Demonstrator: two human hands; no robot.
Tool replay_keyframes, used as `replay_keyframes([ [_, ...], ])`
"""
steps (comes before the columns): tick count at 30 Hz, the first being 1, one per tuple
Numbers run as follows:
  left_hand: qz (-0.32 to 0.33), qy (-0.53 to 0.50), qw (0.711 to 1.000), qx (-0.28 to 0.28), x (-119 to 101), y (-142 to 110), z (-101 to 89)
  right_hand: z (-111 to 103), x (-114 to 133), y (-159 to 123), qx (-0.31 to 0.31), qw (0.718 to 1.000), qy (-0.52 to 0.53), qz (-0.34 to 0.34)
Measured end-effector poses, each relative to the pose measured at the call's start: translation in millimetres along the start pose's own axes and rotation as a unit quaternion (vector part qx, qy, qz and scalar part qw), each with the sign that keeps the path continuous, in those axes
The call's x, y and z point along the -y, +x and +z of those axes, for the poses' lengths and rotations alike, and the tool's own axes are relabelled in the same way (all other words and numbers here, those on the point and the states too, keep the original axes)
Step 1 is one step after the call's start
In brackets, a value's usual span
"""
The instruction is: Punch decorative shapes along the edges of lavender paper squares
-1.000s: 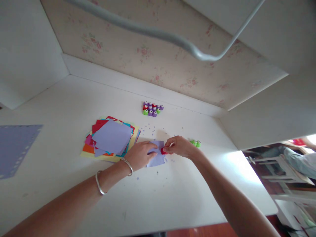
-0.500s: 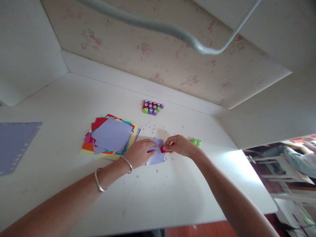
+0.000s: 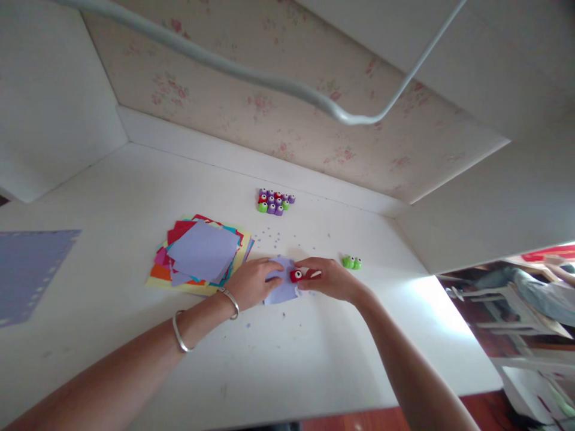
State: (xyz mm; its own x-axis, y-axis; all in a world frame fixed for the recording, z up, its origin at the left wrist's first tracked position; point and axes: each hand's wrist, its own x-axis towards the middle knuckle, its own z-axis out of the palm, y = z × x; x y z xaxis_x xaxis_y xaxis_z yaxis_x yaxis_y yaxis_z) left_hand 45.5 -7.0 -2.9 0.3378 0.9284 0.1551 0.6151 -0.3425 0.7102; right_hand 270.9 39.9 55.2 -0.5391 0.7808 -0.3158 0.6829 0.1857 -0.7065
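A small sheet of light purple paper (image 3: 284, 291) lies on the white table, its right edge uneven. My left hand (image 3: 254, 280) rests on the sheet's left part, thumb and forefinger spread apart and pressing it flat. At the right edge sits a red craft paper punch (image 3: 296, 275) with a round white, black-centred button on top. My right hand (image 3: 330, 278) has its thumb and fingers around the sides of this punch. Whether the paper runs into the punch's slot is hidden. Tiny purple paper bits (image 3: 277, 239) are scattered around the sheet.
Left of my hands lies a stack of coloured paper (image 3: 204, 248). A larger purple sheet (image 3: 31, 269) with punched edges lies far left. Several purple, red and green punches (image 3: 272, 202) stand grouped at the back; green punches (image 3: 351, 262) stand to the right. A person's leg (image 3: 530, 293) shows far right.
My right hand's fingers have opened out around the red punch, so its button now shows. My left hand stays on the purple paper. The camera view has shifted slightly.
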Motion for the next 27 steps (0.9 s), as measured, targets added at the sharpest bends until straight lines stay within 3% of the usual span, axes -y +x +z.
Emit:
replay_keyframes([
  [6,-0.004,0.005,1.0,0.001,0.5,0.0,-0.7,0.8,-0.9,-5.5,-0.009,0.999,-0.045,-0.021],
  [16,-0.001,0.009,1.0,0.001,2.9,-0.7,0.4,-9.9,-20.1,-30.6,-0.049,0.999,0.005,0.01],
  [22,0.005,0.014,1.0,0.001,3.7,-0.3,-0.4,-14.8,-54.4,-54.9,-0.146,0.987,0.022,0.056],
  [27,0.003,-0.009,1.0,-0.013,3.9,-0.3,-1.3,-21.1,-86.1,-79.1,-0.264,0.954,0.086,0.113],
])
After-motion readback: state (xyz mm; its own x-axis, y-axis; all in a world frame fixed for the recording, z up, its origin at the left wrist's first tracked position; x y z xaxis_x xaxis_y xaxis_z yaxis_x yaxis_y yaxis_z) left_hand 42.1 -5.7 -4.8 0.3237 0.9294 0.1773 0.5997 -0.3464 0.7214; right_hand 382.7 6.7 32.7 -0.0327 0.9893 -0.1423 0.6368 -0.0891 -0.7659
